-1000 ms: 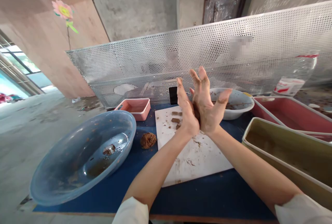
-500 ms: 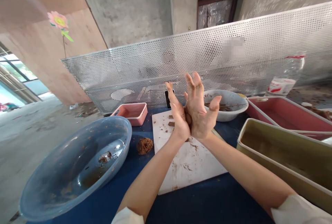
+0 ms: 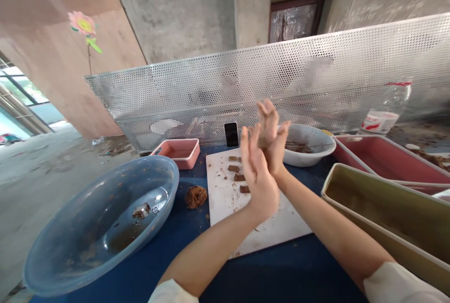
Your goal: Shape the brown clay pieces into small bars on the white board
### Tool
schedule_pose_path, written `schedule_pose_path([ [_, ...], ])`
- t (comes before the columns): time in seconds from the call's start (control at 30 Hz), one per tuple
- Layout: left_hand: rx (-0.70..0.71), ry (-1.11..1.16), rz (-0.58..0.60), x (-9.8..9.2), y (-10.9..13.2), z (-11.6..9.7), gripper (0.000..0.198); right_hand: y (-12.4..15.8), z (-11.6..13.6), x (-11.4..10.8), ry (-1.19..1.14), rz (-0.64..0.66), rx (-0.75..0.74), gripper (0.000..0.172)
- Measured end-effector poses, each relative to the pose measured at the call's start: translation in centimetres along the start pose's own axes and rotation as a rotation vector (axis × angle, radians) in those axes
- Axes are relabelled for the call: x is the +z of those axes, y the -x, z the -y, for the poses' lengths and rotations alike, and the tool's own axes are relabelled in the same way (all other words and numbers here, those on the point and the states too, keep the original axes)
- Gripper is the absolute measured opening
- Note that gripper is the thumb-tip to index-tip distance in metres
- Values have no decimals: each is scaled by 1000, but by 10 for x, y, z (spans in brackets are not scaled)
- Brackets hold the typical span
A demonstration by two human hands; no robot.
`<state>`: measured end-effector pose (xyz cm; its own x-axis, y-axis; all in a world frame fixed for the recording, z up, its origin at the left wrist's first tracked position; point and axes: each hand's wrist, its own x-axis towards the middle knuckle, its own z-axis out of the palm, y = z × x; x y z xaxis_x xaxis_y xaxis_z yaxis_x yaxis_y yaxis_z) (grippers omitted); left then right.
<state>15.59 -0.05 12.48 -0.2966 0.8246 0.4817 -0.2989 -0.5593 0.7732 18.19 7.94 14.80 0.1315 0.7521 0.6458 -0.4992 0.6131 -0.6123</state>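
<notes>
My left hand [image 3: 262,186] and my right hand [image 3: 276,146] are pressed palm to palm above the white board [image 3: 256,242], fingers pointing up and smudged brown. Between the palms is a small lump of brown clay, mostly hidden now by my left hand. On the board, left of my hands, several short brown clay pieces [image 3: 233,168] lie in a rough column among crumbs. A larger rough brown clay ball [image 3: 196,197] rests on the blue table just off the board's left edge.
A blue basin [image 3: 80,218] with murky water stands at left, a small pink basket [image 3: 179,153] behind it. A phone [image 3: 231,135] leans against the perforated metal panel [image 3: 197,87]. Rightward are a white bowl [image 3: 309,158], a red tray [image 3: 393,158], an olive trough [image 3: 383,218] and a plastic bottle [image 3: 383,111].
My left hand has slid forward and right over the palm of my right hand, covering the brown lump. More clay pieces and the whole phone now show.
</notes>
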Motion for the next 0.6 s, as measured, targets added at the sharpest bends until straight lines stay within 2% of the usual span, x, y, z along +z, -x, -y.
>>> schedule_pose_path([
  [0.1,92,-50,-88,-7,-18,-15,64,6,-1,9,-71,103,125,72],
  [0.2,174,-74,-146,-16,-38,-23,63,6,13,10,-171,116,159,72],
  [0.3,167,-144,-191,-26,-52,-22,62,2,22,4,-257,155,155,68],
  [0.43,150,-226,-243,-33,-60,-13,61,0,21,0,-317,207,145,69],
  [0.5,98,-251,-178,-32,-61,-11,56,1,23,1,-309,191,146,71],
  [0.6,-91,-273,63,-27,-59,-9,56,2,30,2,-250,161,126,78],
])
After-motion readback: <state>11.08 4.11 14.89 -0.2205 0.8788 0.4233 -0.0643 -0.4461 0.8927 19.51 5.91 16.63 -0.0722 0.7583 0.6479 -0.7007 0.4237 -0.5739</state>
